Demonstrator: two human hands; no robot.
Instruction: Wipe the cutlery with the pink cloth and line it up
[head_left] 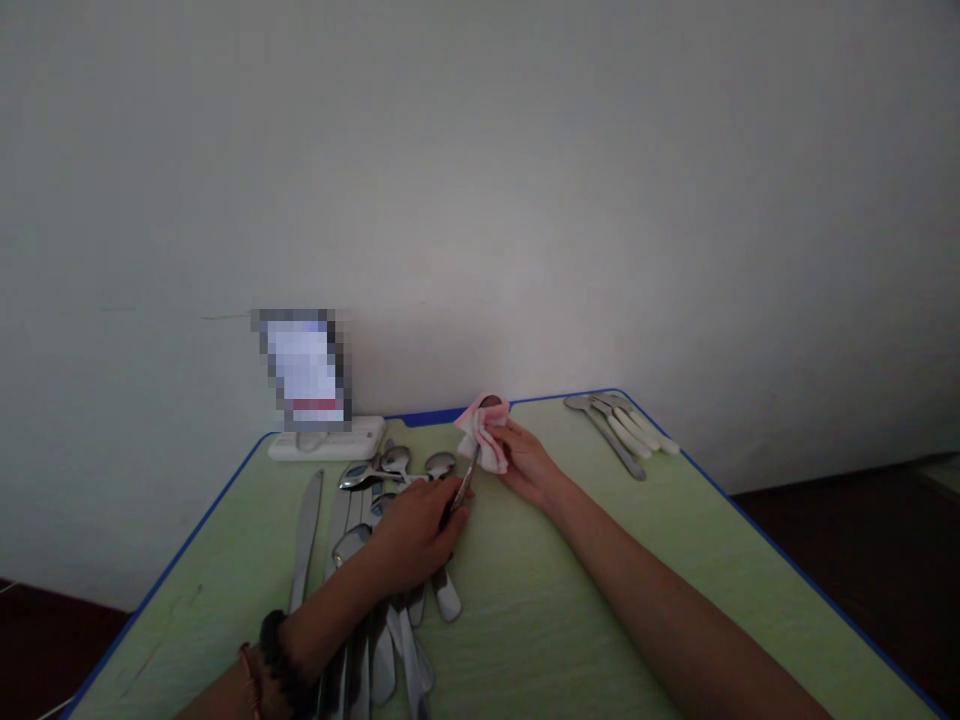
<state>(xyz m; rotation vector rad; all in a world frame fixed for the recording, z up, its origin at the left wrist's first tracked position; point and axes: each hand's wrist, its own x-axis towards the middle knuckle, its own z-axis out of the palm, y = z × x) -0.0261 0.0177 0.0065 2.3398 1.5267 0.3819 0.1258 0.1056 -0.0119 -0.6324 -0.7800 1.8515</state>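
Note:
My left hand [416, 530] is closed around the handle of a metal spoon [469, 470], which points up and to the right. The spoon's bowl end is wrapped in a pink and white cloth [482, 432] that my right hand [525, 462] grips. Both hands hover over the green table [675, 560] near its middle. Under and beside my left hand lies a pile of several metal spoons [382, 475]. A table knife [306, 535] lies to the left of that pile.
A small group of spoons, some with white handles [626, 425], lies at the table's far right corner. A white stand [326, 440] holding a blurred screen sits at the far left by the wall. The table has a blue edge.

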